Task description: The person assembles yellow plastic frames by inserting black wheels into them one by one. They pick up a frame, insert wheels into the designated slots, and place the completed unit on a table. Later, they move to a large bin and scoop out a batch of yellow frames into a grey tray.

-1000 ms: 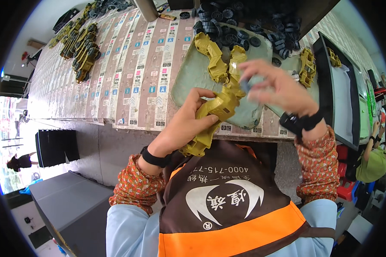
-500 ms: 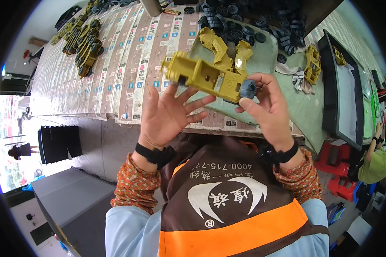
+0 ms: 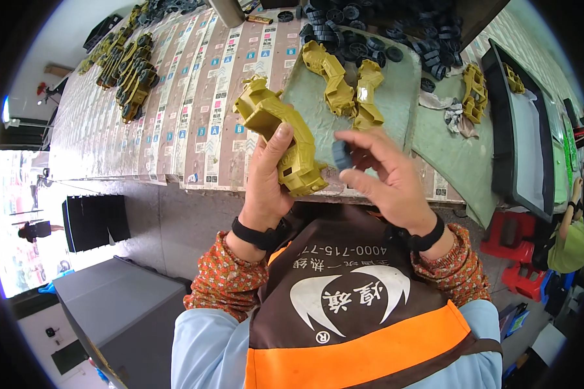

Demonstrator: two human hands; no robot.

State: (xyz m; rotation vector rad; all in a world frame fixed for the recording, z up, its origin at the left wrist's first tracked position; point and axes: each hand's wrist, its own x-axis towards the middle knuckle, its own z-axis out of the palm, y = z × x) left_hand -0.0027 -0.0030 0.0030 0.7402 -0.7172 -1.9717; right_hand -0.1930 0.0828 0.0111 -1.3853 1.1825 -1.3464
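My left hand (image 3: 268, 178) is closed around a yellow plastic toy vehicle body (image 3: 298, 152), its thumb pressed along the side. The body stands tilted above the table's near edge, one end up and to the left. Just right of it, my right hand (image 3: 389, 172) pinches a dark grey-blue toy wheel (image 3: 341, 155) between thumb and fingers. A gap shows between wheel and body. Beyond my hands, two more yellow vehicle bodies (image 3: 329, 74) (image 3: 368, 94) lie on a green mat (image 3: 396, 120).
A heap of dark wheels (image 3: 353, 45) is at the far side of the mat. Yellow bodies with wheels (image 3: 133, 78) stand in rows at far left. Another yellow body (image 3: 474, 94) lies by a cloth (image 3: 457, 118), left of a black tray (image 3: 522, 175). At far right is another person's arm (image 3: 568, 217).
My left hand has gone from open under the vehicle body to gripping it, and the body has turned more upright. The right hand has come away from the body with a wheel.
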